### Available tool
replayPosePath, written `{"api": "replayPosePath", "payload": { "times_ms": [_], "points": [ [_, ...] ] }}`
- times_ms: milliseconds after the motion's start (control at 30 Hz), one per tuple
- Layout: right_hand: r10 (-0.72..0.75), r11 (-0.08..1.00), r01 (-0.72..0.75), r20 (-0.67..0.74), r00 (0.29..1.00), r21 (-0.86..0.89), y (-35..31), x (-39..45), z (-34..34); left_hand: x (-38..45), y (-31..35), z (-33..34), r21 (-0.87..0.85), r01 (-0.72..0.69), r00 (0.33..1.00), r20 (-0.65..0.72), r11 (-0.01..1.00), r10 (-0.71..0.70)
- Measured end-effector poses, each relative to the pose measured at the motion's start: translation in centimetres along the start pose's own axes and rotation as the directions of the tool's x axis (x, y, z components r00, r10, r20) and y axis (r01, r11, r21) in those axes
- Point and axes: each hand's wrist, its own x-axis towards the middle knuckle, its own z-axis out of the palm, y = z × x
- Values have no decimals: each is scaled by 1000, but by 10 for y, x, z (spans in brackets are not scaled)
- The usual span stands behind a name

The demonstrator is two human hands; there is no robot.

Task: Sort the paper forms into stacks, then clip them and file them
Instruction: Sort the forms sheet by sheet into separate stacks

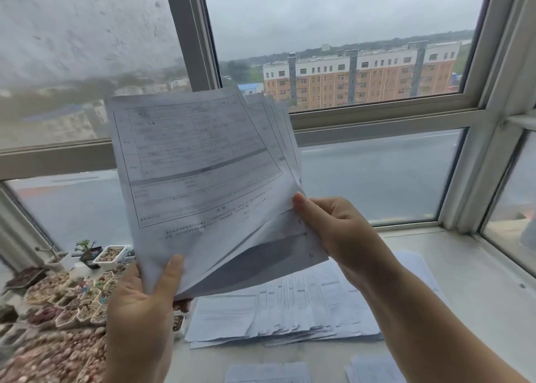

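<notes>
Here, a sheaf of printed paper forms (200, 179) is held up in front of a window (348, 49), the sheets fanned slightly so that the edges of several show behind the front page at the upper right. The front form bears a ruled table and lines of small print, too blurred to read. The left hand (142, 319) grips the sheaf at its lower left corner, thumb pressed on the front sheet and fingers curled behind. The right hand (333, 232) pinches the lower right edge between thumb and fingers, where the front sheet peels away from those beneath. Below the raised papers, on a pale sill-like ledge (478, 295), lies a loose spread stack of more forms (290, 310), overlapping and shingled. Two smaller piles of papers sit nearer the camera, one at the bottom centre (266, 372) and one at the bottom right (374, 369), both cut off by the frame. To the left of the ledge, small pots of succulents and gravel (66, 295) crowd together. Beyond the glass stand a brick-and-white apartment block (362, 75) and an overcast sky.
</notes>
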Motion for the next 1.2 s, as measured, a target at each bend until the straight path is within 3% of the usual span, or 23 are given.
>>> {"api": "replayPosePath", "payload": {
  "times_ms": [333, 400, 467, 567, 767, 867, 933, 1000, 1033, 1100, 1133, 1200],
  "points": [
    [-11, 997, 7, 61, 998, 73, 14, 19, -1, 8, -2, -7, 32, -40, 999, 10, 999, 39],
    [43, 998, -46, 77, 996, 33, 24, 24, -6, 13, -7, -12, 52, -29, 1000, 4, 998, 29],
    [200, 975, -210, 124, 972, 72, 40, 30, -11, 18, -15, -16, 37, -3, 1000, 1, 999, 3],
    [448, 867, -474, 177, 877, 153, 76, 38, -13, 23, -39, -20, 131, 60, 995, 72, 990, -70],
    [685, 728, -661, -214, 696, 183, 184, 47, -5, 46, -130, -33, 352, 147, 923, 287, 924, -256],
    [688, 717, -611, -487, 538, 337, 242, 41, -19, 58, -191, -58, 471, 234, 861, 306, 850, -407],
    [704, 708, -518, -536, 466, 480, 271, 35, -30, 59, -230, -85, 526, 269, 858, 250, 807, -449],
    [770, 637, -451, -495, 401, 625, 299, 27, -38, 53, -265, -115, 612, 258, 853, 219, 748, -473],
    [815, 572, -419, -428, 392, 705, 314, 26, -40, 49, -282, -129, 655, 239, 847, 219, 717, -483],
    [853, 436, -440, -204, 481, 785, 342, 22, -38, 43, -311, -152, 731, 171, 830, 254, 661, -496],
    [830, 441, -456, -158, 534, 773, 355, 20, -37, 41, -324, -160, 760, 124, 820, 283, 638, -497],
    [806, 470, -354, -231, 544, 809, 380, 18, -39, 42, -348, -166, 797, 21, 804, 346, 604, -484]
  ]
}}
